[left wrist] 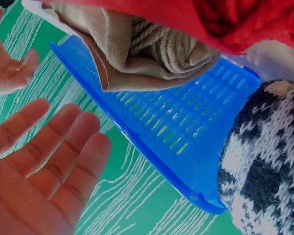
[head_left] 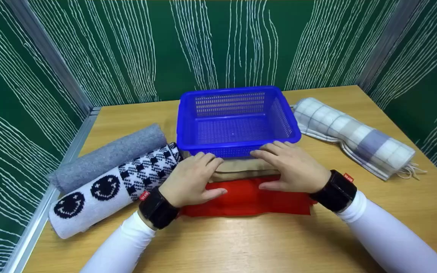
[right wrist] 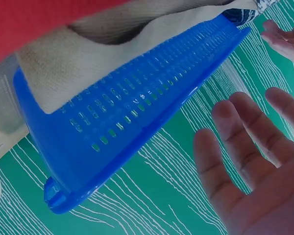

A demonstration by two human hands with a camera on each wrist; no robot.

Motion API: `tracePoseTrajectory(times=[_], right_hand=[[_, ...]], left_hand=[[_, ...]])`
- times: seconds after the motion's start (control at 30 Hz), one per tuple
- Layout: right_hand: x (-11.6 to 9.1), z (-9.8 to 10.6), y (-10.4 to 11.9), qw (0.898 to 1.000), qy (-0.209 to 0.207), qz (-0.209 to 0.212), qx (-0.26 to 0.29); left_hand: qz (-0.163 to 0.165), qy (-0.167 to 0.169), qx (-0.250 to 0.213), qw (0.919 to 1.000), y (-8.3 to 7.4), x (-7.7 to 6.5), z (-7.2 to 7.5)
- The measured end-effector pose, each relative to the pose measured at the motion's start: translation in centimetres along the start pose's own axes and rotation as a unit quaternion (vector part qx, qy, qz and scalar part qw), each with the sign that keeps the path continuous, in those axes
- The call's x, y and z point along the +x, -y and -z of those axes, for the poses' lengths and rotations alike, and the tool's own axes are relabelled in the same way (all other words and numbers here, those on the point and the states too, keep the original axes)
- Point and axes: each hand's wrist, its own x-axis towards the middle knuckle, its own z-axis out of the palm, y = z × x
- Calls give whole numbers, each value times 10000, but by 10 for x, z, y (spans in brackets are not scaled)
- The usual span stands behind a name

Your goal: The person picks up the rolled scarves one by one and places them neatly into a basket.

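Note:
My left hand (head_left: pixel 195 178) hovers over the left part of a rolled tan cloth (head_left: pixel 241 169) and a red cloth (head_left: pixel 247 199), its fingers loosely extended. Over their right part is my right hand (head_left: pixel 292 167), fingers also spread and holding nothing. Both palms face the cloths, as the fingers (left wrist: pixel 63 147) in the left wrist view and the fingers (right wrist: pixel 250 142) in the right wrist view show. Right behind the tan roll stands a blue plastic basket (head_left: pixel 237 146), with nothing in it. The red cloth lies in front, nearest to me.
To the left lie a rolled grey cloth (head_left: pixel 108 159) and a black-and-white knitted roll (head_left: pixel 116 187) with smiling faces. A checked, fringed cloth roll (head_left: pixel 355 136) rests at the right. Green walls with white lines enclose the wooden table (head_left: pixel 226 242).

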Motion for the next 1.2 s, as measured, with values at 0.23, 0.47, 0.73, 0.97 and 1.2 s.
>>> tracePoseTrajectory(times=[0.23,0.47,0.73,0.97,1.2], right_hand=[[-4,-4,2,9999,132,26,-20],[-6,-9,2,9991,400,77,-74],[-10,-13,2,9983,580,83,-20],[-14,-16,2,9978,651,71,87],[-17,-20,2,9979,639,115,-58]], left_hand=[[50,216,15,9998,-1,-3,-4],[-13,348,93,9994,0,-6,-9],[2,578,38,9983,-2,-10,-12],[12,679,-14,9977,-2,-14,-15],[50,793,-120,9968,-2,-17,-17]])
